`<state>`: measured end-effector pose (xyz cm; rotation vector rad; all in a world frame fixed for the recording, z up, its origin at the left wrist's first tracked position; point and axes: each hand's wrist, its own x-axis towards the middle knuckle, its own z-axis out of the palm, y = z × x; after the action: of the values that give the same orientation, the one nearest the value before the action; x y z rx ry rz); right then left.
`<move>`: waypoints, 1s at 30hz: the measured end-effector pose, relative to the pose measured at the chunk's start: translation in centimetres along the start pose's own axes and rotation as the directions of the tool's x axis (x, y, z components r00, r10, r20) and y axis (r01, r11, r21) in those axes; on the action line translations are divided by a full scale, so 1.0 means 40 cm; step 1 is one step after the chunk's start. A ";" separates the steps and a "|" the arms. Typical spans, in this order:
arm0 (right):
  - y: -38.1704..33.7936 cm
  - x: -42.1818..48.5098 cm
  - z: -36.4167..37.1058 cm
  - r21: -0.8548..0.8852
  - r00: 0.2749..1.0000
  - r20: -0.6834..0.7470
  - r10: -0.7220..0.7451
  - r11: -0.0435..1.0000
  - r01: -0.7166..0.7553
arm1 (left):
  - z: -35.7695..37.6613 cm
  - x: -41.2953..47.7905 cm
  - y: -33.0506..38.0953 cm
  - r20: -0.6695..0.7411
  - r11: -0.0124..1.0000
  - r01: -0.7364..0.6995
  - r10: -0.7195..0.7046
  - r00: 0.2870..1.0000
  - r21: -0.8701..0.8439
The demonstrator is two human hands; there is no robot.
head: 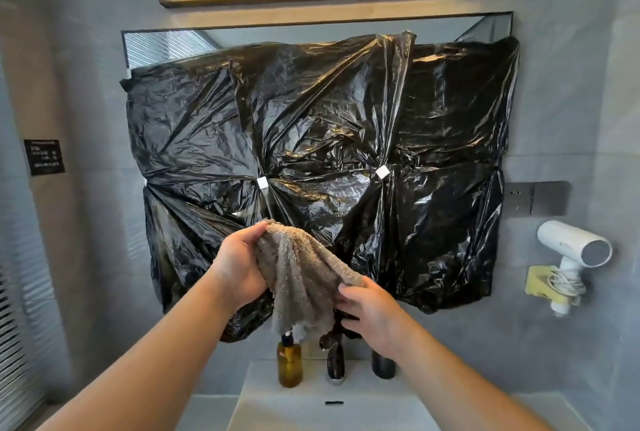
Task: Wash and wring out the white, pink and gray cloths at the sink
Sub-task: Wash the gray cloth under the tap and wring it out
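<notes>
Two hands hold the gray cloth at centre frame: the left hand bunches its top, fingers curled, while the right hand pinches the lower right edge above the sink.

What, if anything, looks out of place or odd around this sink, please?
Yes: the mirror above the sink is almost wholly covered by crumpled black plastic sheeting, fixed with white tape squares; only its top strip shows. The left hand and right hand hold the gray cloth normally.
</notes>
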<state>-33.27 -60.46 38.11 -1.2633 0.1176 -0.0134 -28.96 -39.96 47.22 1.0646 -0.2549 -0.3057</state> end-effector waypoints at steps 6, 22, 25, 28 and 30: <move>-0.025 0.035 0.021 0.000 0.972 -0.229 -0.048 0.999 0.049 | -0.037 0.018 0.030 -0.048 0.995 0.038 -0.034 0.998 0.088; -0.197 0.009 0.126 -0.686 0.891 -0.330 -0.313 0.727 0.001 | -0.243 0.095 0.130 -0.214 0.678 0.232 -0.112 0.970 0.697; -0.231 0.008 0.145 -0.854 0.884 -0.261 -0.387 0.520 -0.025 | -0.261 0.118 0.144 -0.257 0.703 0.234 -0.076 0.964 0.672; -0.255 0.014 0.168 -0.911 0.904 -0.252 -0.344 0.399 -0.102 | -0.262 0.137 0.143 -0.273 0.756 0.193 -0.019 0.962 0.626; -0.264 0.030 0.168 -0.903 0.899 -0.278 -0.339 0.411 -0.124 | -0.259 0.138 0.144 -0.243 0.800 0.165 -0.025 0.970 0.577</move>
<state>-30.84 -57.38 50.06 -2.4014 0.4778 -0.4087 -19.52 -30.94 47.86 1.7318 -0.0888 -0.1927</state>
